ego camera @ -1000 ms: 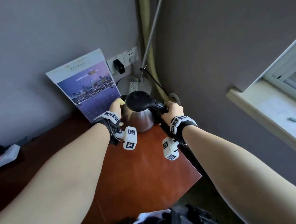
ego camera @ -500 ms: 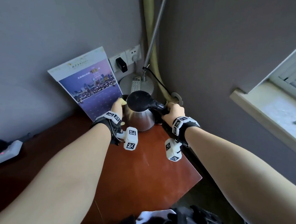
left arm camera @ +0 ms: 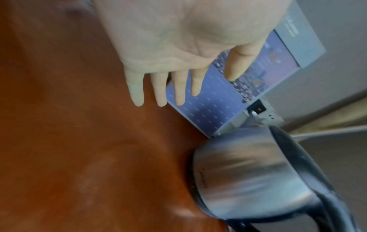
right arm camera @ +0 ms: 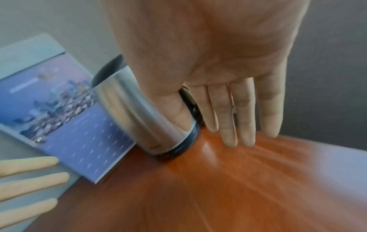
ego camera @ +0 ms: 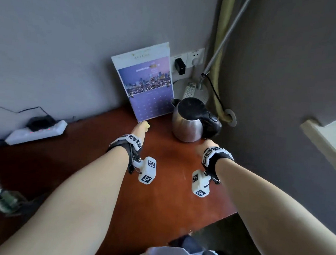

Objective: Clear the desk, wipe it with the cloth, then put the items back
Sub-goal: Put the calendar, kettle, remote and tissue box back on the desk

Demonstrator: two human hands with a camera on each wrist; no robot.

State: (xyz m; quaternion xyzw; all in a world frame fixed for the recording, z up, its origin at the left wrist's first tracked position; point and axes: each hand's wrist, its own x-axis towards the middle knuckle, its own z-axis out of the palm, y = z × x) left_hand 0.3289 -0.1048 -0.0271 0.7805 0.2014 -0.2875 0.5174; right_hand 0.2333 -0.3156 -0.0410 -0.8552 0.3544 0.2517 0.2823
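With the kettle (ego camera: 187, 122) set at the surface's (ego camera: 159, 186) one o'clock, both grips (ego camera: 141, 128) (ego camera: 206, 145) are held apart, empty; replacing remaining items is judged next.

- The steel kettle (ego camera: 187, 120), black lid and black handle, stands upright near my desk's (ego camera: 158, 196) far right corner.
- The purple calendar (ego camera: 146, 82) stands just left of it, leaning at the far edge.
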